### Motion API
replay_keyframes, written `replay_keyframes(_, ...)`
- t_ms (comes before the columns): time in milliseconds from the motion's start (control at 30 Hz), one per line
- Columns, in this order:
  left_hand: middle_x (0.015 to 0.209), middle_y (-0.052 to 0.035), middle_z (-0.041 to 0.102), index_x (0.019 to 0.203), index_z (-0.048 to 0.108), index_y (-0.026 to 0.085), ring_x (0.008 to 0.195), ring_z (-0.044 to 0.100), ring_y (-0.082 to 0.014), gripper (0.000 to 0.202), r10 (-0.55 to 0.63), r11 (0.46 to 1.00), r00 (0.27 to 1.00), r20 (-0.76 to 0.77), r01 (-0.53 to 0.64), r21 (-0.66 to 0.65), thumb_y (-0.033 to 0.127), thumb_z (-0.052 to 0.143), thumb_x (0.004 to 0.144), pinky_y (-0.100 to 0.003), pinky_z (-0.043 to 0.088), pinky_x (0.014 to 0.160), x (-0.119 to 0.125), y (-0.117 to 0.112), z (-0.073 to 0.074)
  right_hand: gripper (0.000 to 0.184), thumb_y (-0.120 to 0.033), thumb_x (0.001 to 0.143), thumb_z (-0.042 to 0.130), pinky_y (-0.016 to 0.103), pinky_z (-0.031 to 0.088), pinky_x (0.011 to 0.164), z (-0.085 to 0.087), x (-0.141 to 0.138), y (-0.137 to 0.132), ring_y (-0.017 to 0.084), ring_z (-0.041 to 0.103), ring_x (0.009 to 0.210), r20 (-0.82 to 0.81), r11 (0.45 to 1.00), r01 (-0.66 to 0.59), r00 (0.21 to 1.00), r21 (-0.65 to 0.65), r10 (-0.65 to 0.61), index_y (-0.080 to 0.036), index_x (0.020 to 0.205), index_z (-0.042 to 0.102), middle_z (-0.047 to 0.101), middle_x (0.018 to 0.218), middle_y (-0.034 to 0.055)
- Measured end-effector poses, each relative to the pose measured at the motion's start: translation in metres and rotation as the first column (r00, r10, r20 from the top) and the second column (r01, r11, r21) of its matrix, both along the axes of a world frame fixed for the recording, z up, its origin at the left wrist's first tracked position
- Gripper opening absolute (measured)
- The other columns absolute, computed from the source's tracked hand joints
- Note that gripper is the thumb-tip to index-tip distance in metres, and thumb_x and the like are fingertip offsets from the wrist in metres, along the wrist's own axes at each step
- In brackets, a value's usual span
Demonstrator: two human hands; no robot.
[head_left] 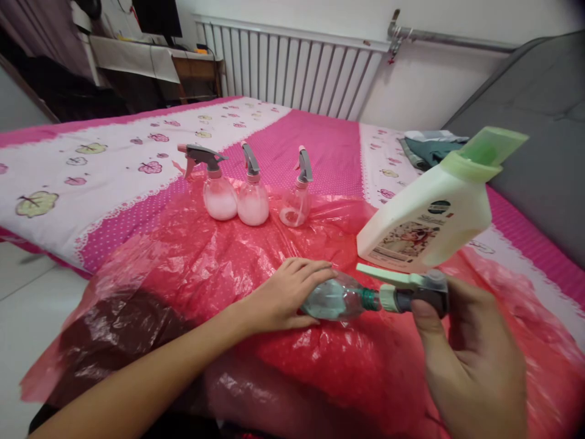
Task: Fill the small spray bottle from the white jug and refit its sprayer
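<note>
Head view: the small clear spray bottle (336, 300), faintly green and ribbed, lies on its side near the middle of the red plastic sheet (192, 262). The left hand (286, 292) lies over its base with the fingers curled round the body, pinning it to the sheet. The right hand (461, 341) has its grip closed on the grey-and-green trigger head (411, 292), thumb along the collar, where the head meets the bottle's green neck.

The work looks like turning the head on that neck. It would go best with the left hand bearing down firmly, because the thin plastic body is slick and round and will roll on the crinkled film. The head should stay in line with the neck so the thread does not cross.

At the sheet's right side a white detergent bottle (425, 228) of smooth opaque plastic leans tilted, with a printed label and its pale green flip lid (489, 152) raised. I cannot tell what props it.

At the far edge of the sheet stand three round pink spray bottles (253, 204). Two hold pale pink liquid and the third is nearly empty.

The sheet is glossy and wrinkled, and it is spread over a pink and white bed cover (114, 164).
</note>
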State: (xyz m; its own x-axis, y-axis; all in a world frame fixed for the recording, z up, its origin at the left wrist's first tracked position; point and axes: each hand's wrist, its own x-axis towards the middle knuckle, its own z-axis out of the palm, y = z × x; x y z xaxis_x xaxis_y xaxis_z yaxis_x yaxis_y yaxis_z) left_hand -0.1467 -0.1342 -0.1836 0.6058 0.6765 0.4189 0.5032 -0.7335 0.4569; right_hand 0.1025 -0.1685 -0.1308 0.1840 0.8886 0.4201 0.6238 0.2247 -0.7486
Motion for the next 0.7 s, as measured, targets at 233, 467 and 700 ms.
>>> replay_keyframes(233,0.151,-0.0199,0.053,0.151,0.035,0.019,0.134,0.050,-0.0349,0.073,-0.001,1.000,1.000,-0.019,0.001,0.001,0.034,0.073,0.089,-0.054,0.042,0.113,-0.0001,-0.0014,-0.0003,0.040,-0.063,0.087,0.065,0.042,0.050,0.079,0.0050,-0.0008,-0.0062,0.028,0.070,0.092,0.097,0.999,0.035,0.995,-0.001,-0.035,-0.029,0.108,0.070,0.075,0.102,0.0039)
replay_keyframes(467,0.152,-0.0188,0.052,0.155,0.032,0.023,0.136,0.049,-0.0358,0.078,0.000,1.000,1.000,-0.013,-0.001,-0.027,0.033,0.072,0.089,-0.055,0.041,0.112,0.0002,-0.0008,-0.0016,0.042,-0.063,0.088,0.063,0.047,0.050,0.088,0.0032,0.0017,-0.0069,0.029,0.068,0.097,0.050,0.998,0.017,0.999,-0.053,-0.014,-0.030,0.114,0.067,0.073,0.108,0.0036)
replay_keyframes(700,0.152,-0.0195,0.052,0.154,0.032,0.022,0.132,0.051,-0.0358,0.076,-0.009,1.000,1.000,-0.016,0.009,0.004,0.035,0.071,0.091,-0.055,0.042,0.111,0.0007,0.0006,-0.0030,0.036,-0.054,0.091,0.066,0.044,0.053,0.088,0.0040,0.0002,-0.0074,0.027,0.069,0.098,0.053,0.999,-0.048,0.997,-0.025,0.049,-0.028,0.115,0.067,0.073,0.109,0.0049)
